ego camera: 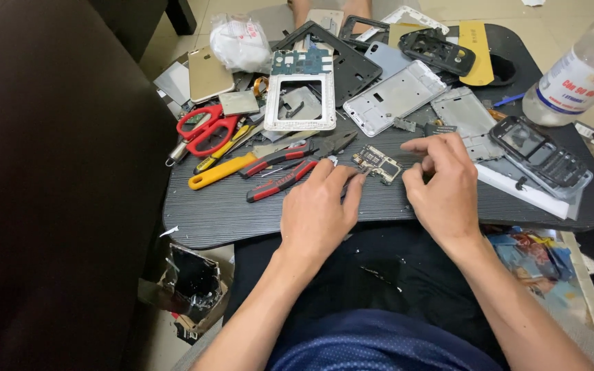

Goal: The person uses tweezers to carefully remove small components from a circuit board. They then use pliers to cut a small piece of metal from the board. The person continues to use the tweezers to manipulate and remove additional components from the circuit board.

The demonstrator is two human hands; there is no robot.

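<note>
A small circuit board lies on a dark board resting across my lap. My left hand rests palm down on the board, its fingertips touching the circuit board's left edge. My right hand is just right of the circuit board, fingers curled with the tips pressed toward it. Whether either hand pinches a small tool or part is hidden by the fingers. Red-handled pliers lie just left of my left hand.
Red scissors, a yellow-handled tool, several phone frames, a green circuit board, a dark keypad phone and a clear plastic bottle crowd the board. A broken phone screen lies on the floor at left.
</note>
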